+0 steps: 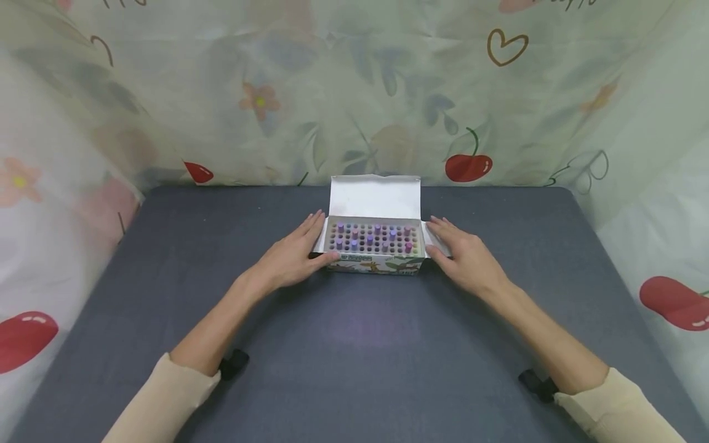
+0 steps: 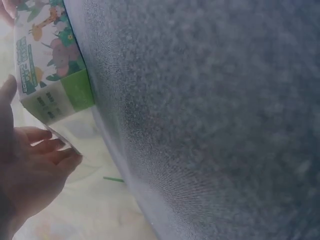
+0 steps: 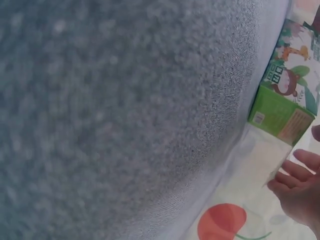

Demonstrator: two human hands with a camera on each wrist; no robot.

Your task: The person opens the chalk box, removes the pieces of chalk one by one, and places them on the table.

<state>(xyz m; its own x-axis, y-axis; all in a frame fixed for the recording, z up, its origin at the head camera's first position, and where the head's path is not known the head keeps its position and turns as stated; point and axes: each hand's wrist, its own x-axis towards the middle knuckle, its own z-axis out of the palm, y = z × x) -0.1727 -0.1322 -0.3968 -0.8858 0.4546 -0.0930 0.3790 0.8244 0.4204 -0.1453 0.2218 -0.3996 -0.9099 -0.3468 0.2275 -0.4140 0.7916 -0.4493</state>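
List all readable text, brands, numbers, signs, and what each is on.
Nothing legible.
Box front: green lettering, too blurred.
Box left end: small print, too blurred.
Box right end: barcode and tan panel, too small.
Curtain: dark handwriting-like strokes, cut off at the top edge, unreadable.

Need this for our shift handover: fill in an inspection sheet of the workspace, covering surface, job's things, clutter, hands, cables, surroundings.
Surface: dark table, with the printed box near its far edge.
Job's things: box open, lid raised, side flaps spread; purple, blue and pink pieces stand upright inside.
Clutter: nothing seen.
Hands: left hand and right hand each touch a side flap, fingers mostly straight.
Cables: nothing seen.
Surroundings: cherry-and-flower patterned cloth behind and on both sides.
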